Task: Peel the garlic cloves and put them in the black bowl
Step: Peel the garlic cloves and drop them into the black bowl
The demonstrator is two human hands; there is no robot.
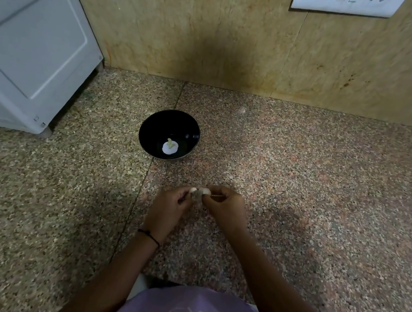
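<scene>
Left hand (169,208), right hand (224,208) both pinch garlic clove (198,193), long axis crosswise; black bowl (160,123) beyond.

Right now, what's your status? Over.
Left hand, right hand both pinch garlic. Black bowl holds one white piece. Nothing in between.

Both forearms rise from the bottom edge and converge at lower centre of the frame. The left hand (168,209) and right hand (226,208) meet at the fingertips, fingers curled, pinching a clove (198,193) between them. A dark band (149,236) circles the left wrist.
</scene>
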